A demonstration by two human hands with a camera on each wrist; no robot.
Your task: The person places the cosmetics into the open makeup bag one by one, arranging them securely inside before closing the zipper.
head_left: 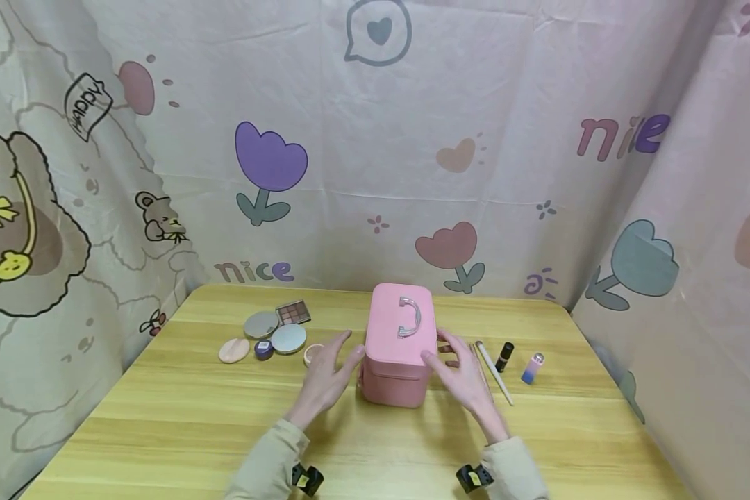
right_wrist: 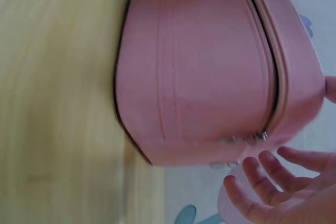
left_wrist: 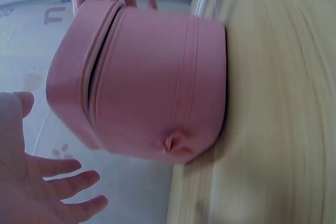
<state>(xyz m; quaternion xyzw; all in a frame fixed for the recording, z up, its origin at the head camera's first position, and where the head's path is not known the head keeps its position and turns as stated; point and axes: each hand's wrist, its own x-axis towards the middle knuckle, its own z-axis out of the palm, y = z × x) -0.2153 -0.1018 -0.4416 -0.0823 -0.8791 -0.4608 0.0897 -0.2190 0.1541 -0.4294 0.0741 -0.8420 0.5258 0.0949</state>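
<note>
A pink vanity case (head_left: 395,326) with a silver handle (head_left: 416,318) on its lid stands upright on the table, lid down. Along the lid runs a zipper seam (left_wrist: 97,61), seen in the left wrist view. Just off the case's left side is my left hand (head_left: 326,375), its fingers spread and holding nothing. On the other side my right hand (head_left: 465,375) has its thumb at the lid's edge. Its loosely bent fingers reach beside the metal zipper pulls (right_wrist: 260,137); the right wrist view does not clearly show whether they touch.
Left of the case lie an eyeshadow palette (head_left: 294,312), round compacts (head_left: 289,339), a powder puff (head_left: 234,351), a small blue jar (head_left: 263,349) and a round item (head_left: 312,354). To the right are a white brush (head_left: 495,373), a black tube (head_left: 504,356) and a pink-blue tube (head_left: 532,368).
</note>
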